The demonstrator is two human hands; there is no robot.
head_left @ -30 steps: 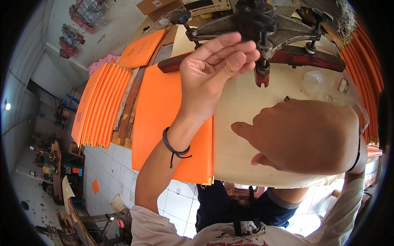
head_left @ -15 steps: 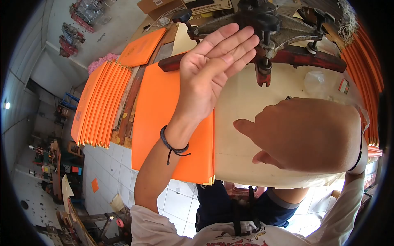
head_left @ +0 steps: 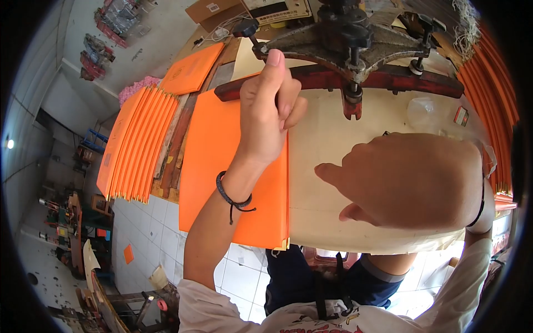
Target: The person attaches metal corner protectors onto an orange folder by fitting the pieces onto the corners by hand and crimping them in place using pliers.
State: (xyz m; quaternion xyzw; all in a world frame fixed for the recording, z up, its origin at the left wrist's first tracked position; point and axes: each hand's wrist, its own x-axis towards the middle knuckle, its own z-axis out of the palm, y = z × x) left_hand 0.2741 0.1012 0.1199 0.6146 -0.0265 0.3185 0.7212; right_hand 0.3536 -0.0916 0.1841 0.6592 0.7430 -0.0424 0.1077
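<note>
My left hand (head_left: 272,111), with a dark braided bracelet (head_left: 233,193) on its wrist, hovers over the orange folder (head_left: 211,161). Its fingers curl inward and its thumb points up; nothing shows in it. The folder has gold metal corners and lies flat, its far end by the red bar (head_left: 383,80) of a cast-metal press (head_left: 355,50). Close to the camera, my right hand (head_left: 413,180) is above the beige sheet (head_left: 316,205). Two of its digits stretch apart toward the left; its other fingers are hidden, and I see nothing held.
Fanned orange folders (head_left: 130,144) stand at the left beside another orange folder (head_left: 191,69). More orange folders (head_left: 488,111) line the right edge. A clear plastic piece (head_left: 422,111) and a small red box (head_left: 461,115) lie below the press. A cardboard box (head_left: 214,11) sits behind.
My left hand has curled its fingers from an open, spread palm and drawn back slightly from the press. My right hand stays almost where it was.
</note>
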